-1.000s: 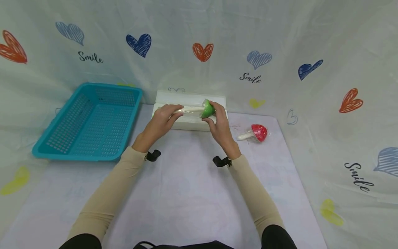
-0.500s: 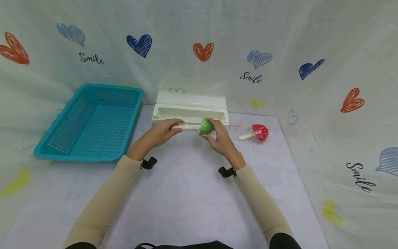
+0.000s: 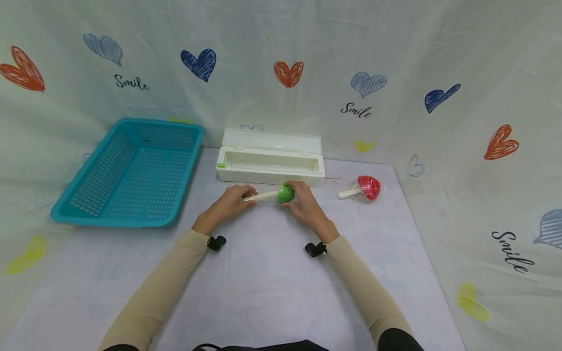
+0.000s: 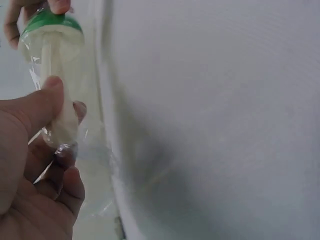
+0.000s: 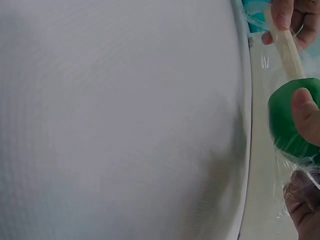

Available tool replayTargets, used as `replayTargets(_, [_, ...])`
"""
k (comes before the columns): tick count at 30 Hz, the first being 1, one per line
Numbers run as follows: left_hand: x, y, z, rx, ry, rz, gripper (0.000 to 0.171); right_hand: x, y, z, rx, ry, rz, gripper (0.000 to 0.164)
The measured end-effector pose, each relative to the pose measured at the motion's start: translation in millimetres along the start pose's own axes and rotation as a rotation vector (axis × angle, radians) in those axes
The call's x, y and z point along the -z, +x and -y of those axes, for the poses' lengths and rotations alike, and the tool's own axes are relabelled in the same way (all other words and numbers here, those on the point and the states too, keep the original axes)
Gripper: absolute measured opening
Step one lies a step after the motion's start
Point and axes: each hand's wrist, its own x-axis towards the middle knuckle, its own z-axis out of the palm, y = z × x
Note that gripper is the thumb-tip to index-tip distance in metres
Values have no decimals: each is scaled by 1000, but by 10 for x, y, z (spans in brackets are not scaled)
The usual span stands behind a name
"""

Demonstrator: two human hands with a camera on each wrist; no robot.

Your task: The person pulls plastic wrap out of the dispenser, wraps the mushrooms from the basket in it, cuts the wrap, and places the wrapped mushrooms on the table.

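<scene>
A mushroom-shaped piece with a green cap (image 3: 286,194) and a long white stem, wrapped in clear plastic, lies level between both hands in front of the white box. My left hand (image 3: 229,202) grips the stem end; in the left wrist view its thumb lies along the stem (image 4: 61,112). My right hand (image 3: 306,204) holds the cap, thumb pressed on the green (image 5: 282,112) in the right wrist view. Behind them, the long white box (image 3: 271,176) stands with its lid (image 3: 272,141) raised and its narrow inside showing. It has a small green tab at its left.
A similar wrapped mushroom with a red cap (image 3: 369,188) lies on the white-covered table (image 3: 263,282) at the right. To the left stands a turquoise mesh basket (image 3: 131,185). A white printed sheet (image 3: 246,29) hangs close behind the box.
Both hands have drawn the green-capped mushroom from over the box toward the person, bringing it in front of the box. The inside of the box now shows.
</scene>
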Motion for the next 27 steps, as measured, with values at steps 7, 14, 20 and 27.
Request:
replayTargets(7, [-147,66,57,122,45,6,31,-86,33,-17,-29,-77,33,49])
replayTargets(14, [-125,16,49,86,93,-86,39,-22,2,-8,-14,-105,30,43])
replayTargets(20, [15,-66,150,81,23,-371,32,105,54,50,42,-110,9,30])
replayTargets(27, [210,-22,313,148,-73,-657,52,215,479,294,112,-105,39,29])
